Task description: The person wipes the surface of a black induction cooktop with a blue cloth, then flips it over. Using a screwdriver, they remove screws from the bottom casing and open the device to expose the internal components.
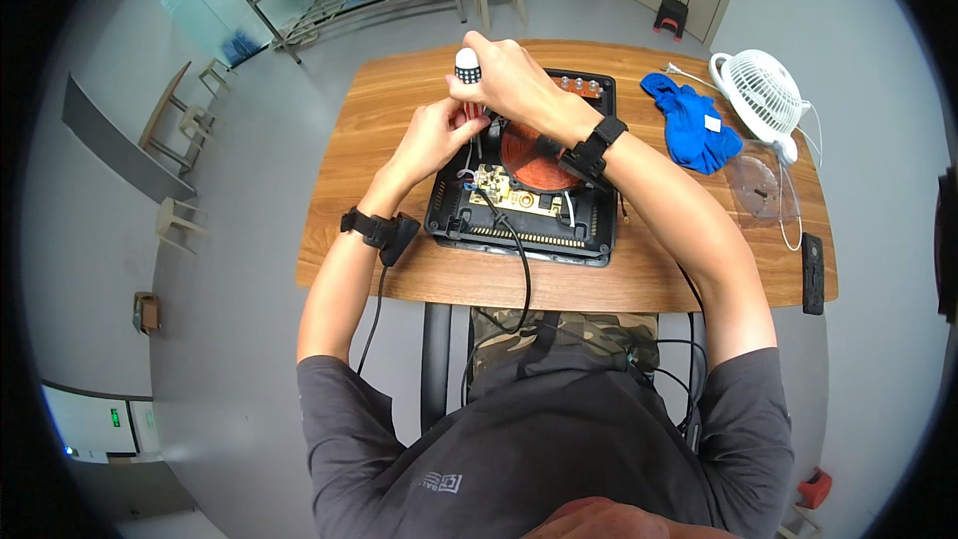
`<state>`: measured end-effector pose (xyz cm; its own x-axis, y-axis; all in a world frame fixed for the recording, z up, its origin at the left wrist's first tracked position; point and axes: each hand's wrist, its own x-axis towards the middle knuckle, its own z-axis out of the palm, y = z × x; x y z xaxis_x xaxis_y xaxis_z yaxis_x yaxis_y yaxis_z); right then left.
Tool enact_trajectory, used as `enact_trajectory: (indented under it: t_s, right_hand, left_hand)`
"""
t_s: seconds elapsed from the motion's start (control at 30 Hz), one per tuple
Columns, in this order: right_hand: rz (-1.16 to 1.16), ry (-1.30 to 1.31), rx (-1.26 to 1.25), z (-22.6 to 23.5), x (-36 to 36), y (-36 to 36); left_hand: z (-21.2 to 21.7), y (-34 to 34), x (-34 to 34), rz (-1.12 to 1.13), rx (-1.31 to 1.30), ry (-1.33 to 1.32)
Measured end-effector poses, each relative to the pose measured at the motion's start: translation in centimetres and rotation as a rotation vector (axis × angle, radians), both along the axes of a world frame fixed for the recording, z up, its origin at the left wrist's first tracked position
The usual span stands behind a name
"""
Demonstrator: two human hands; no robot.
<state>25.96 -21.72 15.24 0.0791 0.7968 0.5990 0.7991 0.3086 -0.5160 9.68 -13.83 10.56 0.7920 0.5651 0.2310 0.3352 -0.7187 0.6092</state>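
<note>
An opened induction cooker (602, 225) lies on the table, its black housing showing a round copper coil (529, 160) and a pale circuit board (511, 198). Over its far left corner, a screwdriver (467, 62) with a white-topped, black-patterned handle points downward. My right hand (514, 80) is closed round that handle. Just below, my left hand (434, 138) has its fingers closed at the red lower part of the screwdriver. Its tip is hard to make out among the wires. A black cord (525, 274) runs off the cooker's near edge.
To the right on the wooden table (344, 180) are a blue cloth (689, 125), a white fan (763, 95), a clear plastic container (760, 188) and a black oblong device (812, 274). Farther off stand a metal rack (349, 5) and several stools.
</note>
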Motion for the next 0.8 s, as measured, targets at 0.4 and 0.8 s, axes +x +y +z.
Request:
enact_trajectory:
  t_s: [0.4,0.8]
  right_hand:
    - [-0.049,-0.181,-0.078,-1.8,-0.2,0.0]
    - [-0.034,-0.173,-0.078,-1.8,-0.3,0.0]
  left_hand:
    - [-2.2,0.2,-0.4,-0.036,0.07,0.052]
    - [-2.2,0.0,-0.4,-0.029,0.074,0.044]
